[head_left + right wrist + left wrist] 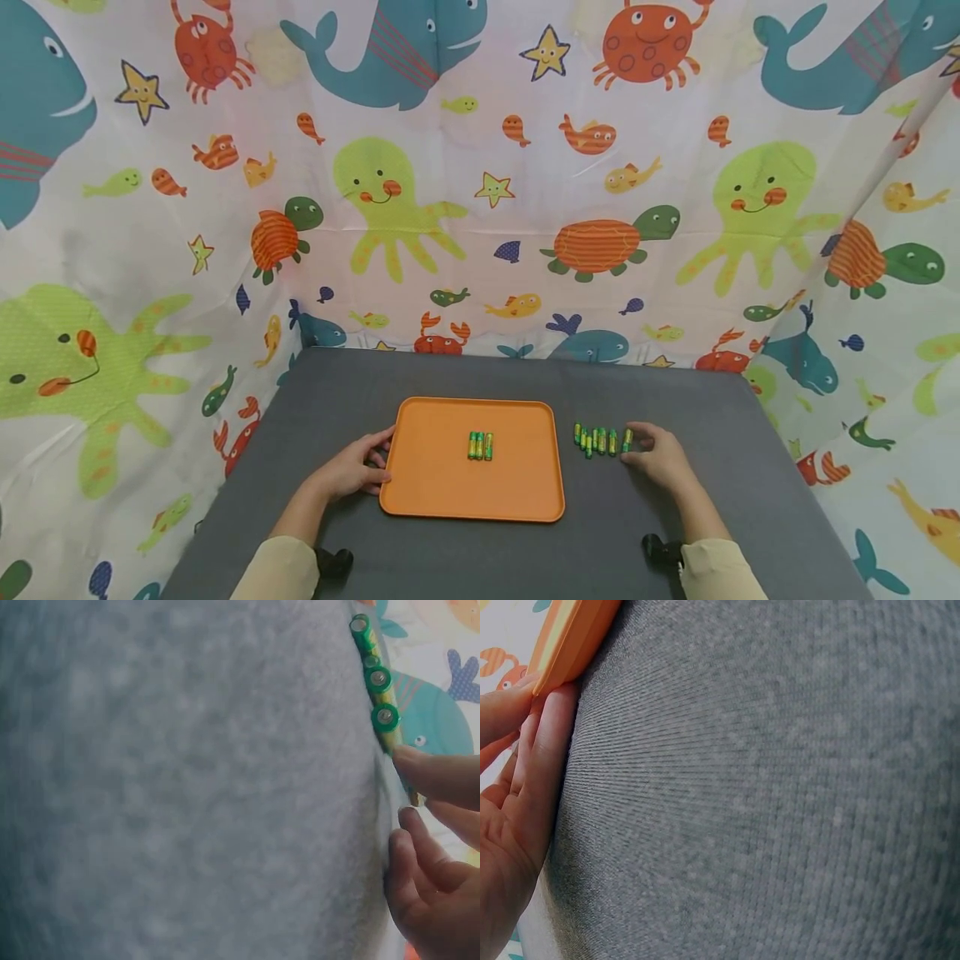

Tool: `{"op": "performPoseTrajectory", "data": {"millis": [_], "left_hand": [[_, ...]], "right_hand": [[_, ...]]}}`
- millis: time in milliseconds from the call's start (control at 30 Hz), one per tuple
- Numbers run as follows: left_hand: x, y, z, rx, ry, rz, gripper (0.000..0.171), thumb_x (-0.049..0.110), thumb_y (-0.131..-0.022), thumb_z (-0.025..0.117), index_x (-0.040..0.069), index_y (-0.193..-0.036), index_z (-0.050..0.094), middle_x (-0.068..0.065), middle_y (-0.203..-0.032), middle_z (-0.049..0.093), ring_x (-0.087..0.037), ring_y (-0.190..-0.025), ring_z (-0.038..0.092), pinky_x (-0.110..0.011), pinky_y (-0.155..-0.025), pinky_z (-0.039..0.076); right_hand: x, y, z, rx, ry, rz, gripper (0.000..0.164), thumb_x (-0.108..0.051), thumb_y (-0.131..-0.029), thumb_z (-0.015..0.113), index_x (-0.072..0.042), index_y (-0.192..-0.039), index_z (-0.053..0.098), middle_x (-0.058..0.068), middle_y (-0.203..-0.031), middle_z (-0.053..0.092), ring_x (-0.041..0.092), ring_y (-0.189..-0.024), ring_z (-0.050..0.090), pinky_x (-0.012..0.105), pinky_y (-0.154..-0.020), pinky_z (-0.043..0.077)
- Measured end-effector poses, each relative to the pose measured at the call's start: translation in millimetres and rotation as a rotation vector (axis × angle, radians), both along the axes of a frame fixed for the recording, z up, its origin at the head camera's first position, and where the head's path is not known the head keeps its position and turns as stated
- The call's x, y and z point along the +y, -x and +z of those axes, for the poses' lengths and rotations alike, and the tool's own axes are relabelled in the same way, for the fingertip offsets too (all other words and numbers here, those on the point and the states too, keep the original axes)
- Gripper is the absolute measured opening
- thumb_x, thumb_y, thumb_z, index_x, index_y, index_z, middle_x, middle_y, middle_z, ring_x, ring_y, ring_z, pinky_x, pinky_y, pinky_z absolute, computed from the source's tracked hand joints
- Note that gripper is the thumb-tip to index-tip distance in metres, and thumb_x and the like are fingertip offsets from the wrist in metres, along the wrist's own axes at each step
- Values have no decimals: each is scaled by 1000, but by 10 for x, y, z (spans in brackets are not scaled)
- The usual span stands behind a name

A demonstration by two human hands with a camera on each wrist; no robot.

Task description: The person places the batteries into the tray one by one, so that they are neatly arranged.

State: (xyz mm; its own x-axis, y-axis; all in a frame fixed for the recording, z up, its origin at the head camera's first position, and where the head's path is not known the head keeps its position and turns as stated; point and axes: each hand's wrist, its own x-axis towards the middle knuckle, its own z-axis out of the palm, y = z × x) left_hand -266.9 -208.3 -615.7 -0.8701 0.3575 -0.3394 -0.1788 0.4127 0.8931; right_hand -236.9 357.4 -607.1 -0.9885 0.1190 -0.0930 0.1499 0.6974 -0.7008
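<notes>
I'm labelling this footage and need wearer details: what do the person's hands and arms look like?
The left hand and right hand wear no gloves. The left sleeve and right sleeve are plain cream and stop short of the hands. Small black devices with rounded ends show beside both sleeves.

– Seeing what on the table (pixel 480 558)?
– Seeing a tray (pixel 472 496) a little left of the middle, with the left hand (pixel 347 468) at its left rim.
– Finding anything on it?
– Finding three batteries (pixel 480 446) side by side around its centre.
– Looking further right, meeting what?
– Meeting a row of loose batteries (pixel 602 442) just beyond the tray's right rim, directly on the table.
– Noticing what at the row's right end?
– Noticing the rightmost battery (pixel 627 441) between thumb and fingers of the right hand (pixel 663 458).
– Looking behind all that?
– Looking at a cloth (pixel 480 287) past the table's far edge, and along both sides.
</notes>
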Motion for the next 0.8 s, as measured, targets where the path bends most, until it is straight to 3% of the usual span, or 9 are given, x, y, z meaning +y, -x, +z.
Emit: {"op": "performPoseTrajectory", "data": {"millis": [333,633,800], "left_hand": [[-2,4,-6,7,16,6,93,1,-84,78,20,-161,29,-13,-128,42,-25,-94,53,-39,-70,63],[1,5,-13,5,10,9,93,1,-84,79,20,-160,31,-13,-128,42,-26,-94,53,-40,-70,63],[-7,4,-28,16,1,-4,92,0,-84,78,19,-161,30,-13,-128,42,-26,-94,52,-40,-70,63]], "right_hand": [[-329,-33,210,76,160,17,60,-6,-84,79,0,-140,56,26,-131,62,36,-109,69,29,-71,58],[-777,-47,424,97,236,85,59,-6,-83,80,-6,-139,59,21,-123,68,28,-99,72,28,-66,57],[-989,-39,462,100,245,102,58,-4,-82,81,-7,-137,61,20,-123,67,32,-102,71,31,-68,59]]}}
